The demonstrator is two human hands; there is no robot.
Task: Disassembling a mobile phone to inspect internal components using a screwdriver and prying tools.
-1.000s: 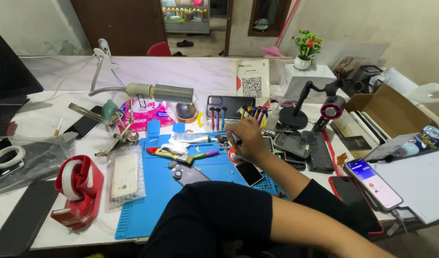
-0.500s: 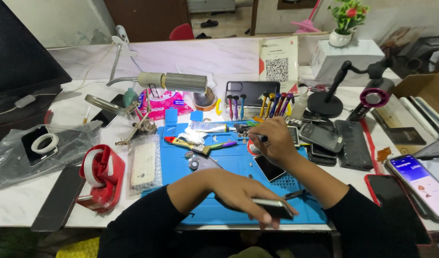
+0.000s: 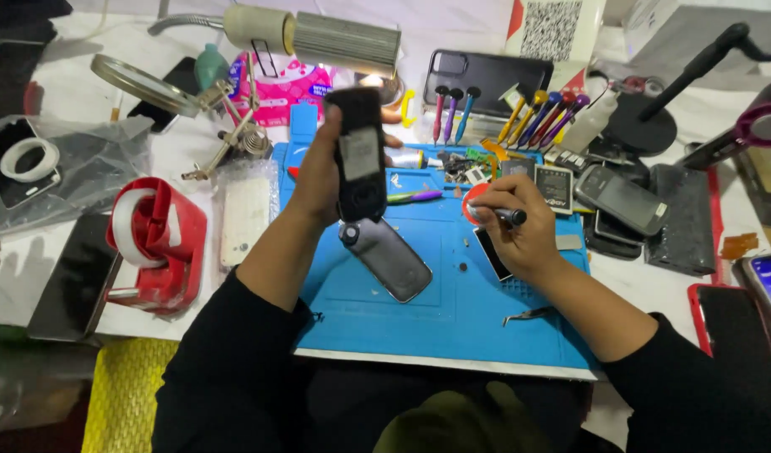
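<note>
My left hand (image 3: 320, 172) holds a small dark phone body (image 3: 358, 151) upright above the blue work mat (image 3: 452, 310). Below it a grey phone back cover (image 3: 387, 258) lies slanted on the mat. My right hand (image 3: 511, 226) grips a dark screwdriver (image 3: 503, 215), its tip pointing left, above a small dark phone part (image 3: 491, 252) on the mat. Metal tweezers (image 3: 526, 315) lie on the mat near my right wrist.
A red tape dispenser (image 3: 155, 243) stands at the left beside a bagged white phone (image 3: 244, 220). A row of coloured screwdrivers (image 3: 519, 113) stands behind the mat, under a lamp (image 3: 318, 35). Several phones (image 3: 624, 201) lie at the right. A magnifier on clips (image 3: 150, 84) sits at back left.
My left hand has lifted the dark phone body from low over the mat to upright in front of me. My right hand has drawn back a little with the screwdriver. The camera moved closer.
</note>
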